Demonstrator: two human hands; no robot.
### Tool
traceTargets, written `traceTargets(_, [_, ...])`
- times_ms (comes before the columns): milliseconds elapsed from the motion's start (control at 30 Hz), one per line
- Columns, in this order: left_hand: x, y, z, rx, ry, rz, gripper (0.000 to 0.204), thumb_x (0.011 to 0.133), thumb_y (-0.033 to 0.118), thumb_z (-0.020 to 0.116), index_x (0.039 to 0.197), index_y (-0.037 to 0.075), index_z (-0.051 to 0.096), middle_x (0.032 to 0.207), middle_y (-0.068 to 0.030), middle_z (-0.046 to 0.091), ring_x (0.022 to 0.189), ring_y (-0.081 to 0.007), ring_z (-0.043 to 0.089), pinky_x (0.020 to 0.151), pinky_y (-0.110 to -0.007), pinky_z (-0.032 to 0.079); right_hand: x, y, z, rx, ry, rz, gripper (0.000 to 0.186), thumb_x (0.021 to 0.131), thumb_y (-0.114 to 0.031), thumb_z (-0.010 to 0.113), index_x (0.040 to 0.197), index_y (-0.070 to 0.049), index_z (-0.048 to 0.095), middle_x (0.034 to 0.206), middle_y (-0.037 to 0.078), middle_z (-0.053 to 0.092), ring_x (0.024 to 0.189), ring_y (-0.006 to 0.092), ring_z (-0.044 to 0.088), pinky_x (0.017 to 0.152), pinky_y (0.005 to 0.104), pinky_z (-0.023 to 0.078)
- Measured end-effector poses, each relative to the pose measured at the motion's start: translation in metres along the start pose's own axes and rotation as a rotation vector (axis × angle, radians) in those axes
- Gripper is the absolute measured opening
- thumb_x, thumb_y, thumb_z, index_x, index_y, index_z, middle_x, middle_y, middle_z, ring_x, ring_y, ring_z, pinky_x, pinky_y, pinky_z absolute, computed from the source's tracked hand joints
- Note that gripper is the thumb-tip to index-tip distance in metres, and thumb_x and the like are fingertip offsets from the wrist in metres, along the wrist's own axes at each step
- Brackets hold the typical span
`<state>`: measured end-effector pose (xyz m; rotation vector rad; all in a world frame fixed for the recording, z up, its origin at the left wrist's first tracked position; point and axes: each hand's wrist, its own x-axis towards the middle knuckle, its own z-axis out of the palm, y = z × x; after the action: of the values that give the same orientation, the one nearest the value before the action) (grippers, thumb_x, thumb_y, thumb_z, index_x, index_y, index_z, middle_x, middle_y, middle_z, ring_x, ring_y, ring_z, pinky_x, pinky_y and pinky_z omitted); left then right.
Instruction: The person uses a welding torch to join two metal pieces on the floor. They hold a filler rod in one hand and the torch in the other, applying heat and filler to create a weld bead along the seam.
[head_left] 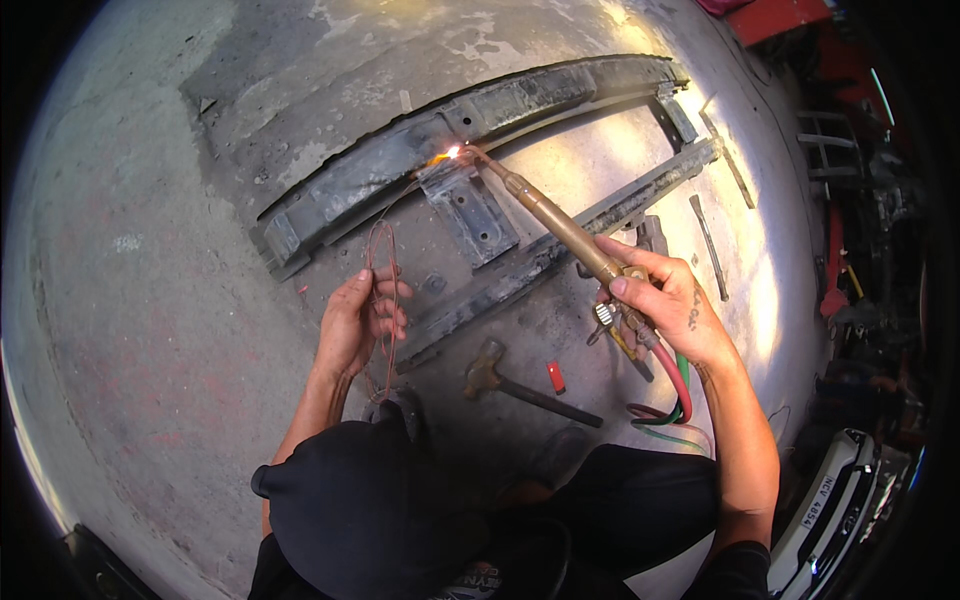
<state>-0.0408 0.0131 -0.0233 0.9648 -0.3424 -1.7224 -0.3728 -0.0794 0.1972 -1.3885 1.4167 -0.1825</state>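
My right hand (668, 300) grips the brass handle and valve end of a gas welding torch (560, 222). Red and green hoses (678, 385) trail from it toward me. At its bent tip a bright flame (452, 153) burns where a flat steel bracket (472, 212) meets a long curved steel beam (380, 150). Between the thumb and fingers of my left hand (362, 318) is a thin copper-coloured wire (391, 250) bent into a long loop. One end of this wire reaches up toward the flame.
A second steel rail (600, 220) runs parallel, nearer to me. A hammer (520, 385), a small red object (556, 377) and a metal bar (708, 245) lie on the concrete floor (130, 300). Along the right edge sit vehicle parts, including a grey bumper (825, 510).
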Motion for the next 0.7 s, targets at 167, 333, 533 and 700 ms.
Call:
traceTargets(167, [0.0008, 0.0012, 0.0006, 0.009, 0.009, -0.002, 0.05, 0.116, 0.035, 0.039, 0.131, -0.01, 0.053, 0.106, -0.0192, 0.068, 0.073, -0.0203, 0.07, 0.058, -0.033, 0.063, 0.0006, -0.0011, 0.0001, -0.001, 0.0, 0.004, 0.056, 0.1, -0.014, 0.064, 0.154, -0.002, 0.054, 0.101, 0.007, 0.075, 0.095, 0.0119, 0.07, 0.084, 0.0277, 0.054])
traceTargets(333, [0.0021, 0.0005, 0.0008, 0.009, 0.009, -0.001, 0.049, 0.116, 0.035, 0.039, 0.129, -0.01, 0.054, 0.106, -0.0194, 0.068, 0.073, -0.0201, 0.07, 0.058, -0.033, 0.063, 0.0006, 0.0028, -0.0007, 0.004, 0.0, 0.0, 0.056, 0.1, -0.013, 0.064, 0.154, -0.002, 0.054, 0.101, 0.007, 0.075, 0.094, 0.0117, 0.069, 0.083, 0.0274, 0.054])
traceTargets(533, [0.002, 0.0019, 0.0004, 0.002, 0.01, 0.006, 0.049, 0.116, 0.034, 0.037, 0.129, -0.01, 0.054, 0.106, -0.0197, 0.068, 0.072, -0.0203, 0.07, 0.058, -0.033, 0.063, 0.0007, 0.0006, 0.0, 0.012, -0.009, -0.007, 0.056, 0.1, -0.013, 0.064, 0.154, -0.002, 0.054, 0.1, 0.007, 0.075, 0.093, 0.0111, 0.069, 0.082, 0.0269, 0.054])
traceTargets(700, [0.0029, 0.0012, -0.0011, 0.002, 0.008, -0.001, 0.051, 0.116, 0.033, 0.038, 0.135, -0.012, 0.053, 0.107, -0.0188, 0.069, 0.072, -0.0206, 0.069, 0.059, -0.034, 0.063, 0.0002, -0.0005, 0.0003, 0.002, -0.011, 0.002, 0.055, 0.1, -0.013, 0.064, 0.154, -0.002, 0.054, 0.1, 0.007, 0.076, 0.092, 0.0109, 0.069, 0.081, 0.0267, 0.054])
